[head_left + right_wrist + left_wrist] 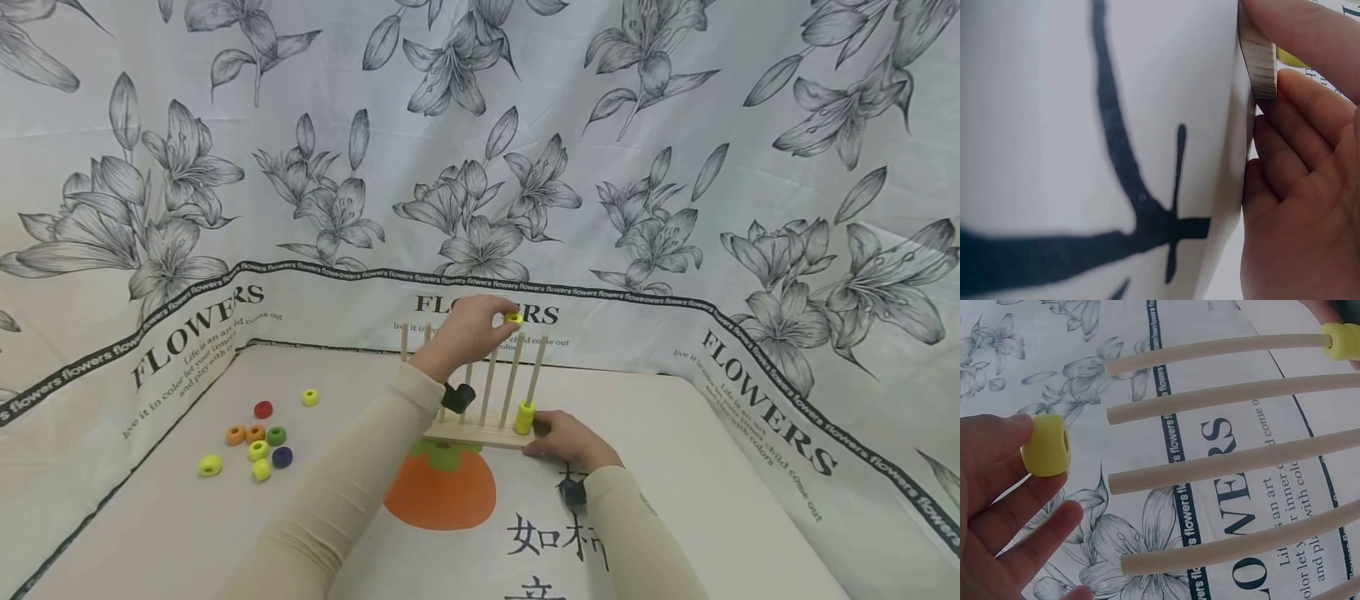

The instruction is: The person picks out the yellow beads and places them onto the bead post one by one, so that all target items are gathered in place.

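My left hand (pixel 477 325) is raised over the right part of a wooden peg stand (pixel 468 434), pinching a yellow bead (pixel 1044 447) between thumb and fingers. In the left wrist view the bead's hole faces the free ends of the upright pegs (pixel 1166 474), with a gap between. Yellow beads (pixel 524 419) are stacked at the bottom of the rightmost peg. Down on the table, my right hand (pixel 572 439) grips the right end of the stand's base. The right wrist view shows thumb and index finger on either side of that wooden end (pixel 1261 72).
Loose beads lie on the left of the table (pixel 165 533): a red one (pixel 263 409), a green one (pixel 276 436), a dark blue one (pixel 282 457), orange ones (pixel 236 435) and several yellow ones (pixel 210 465). Behind the stand hangs a flower-printed cloth (pixel 337 133).
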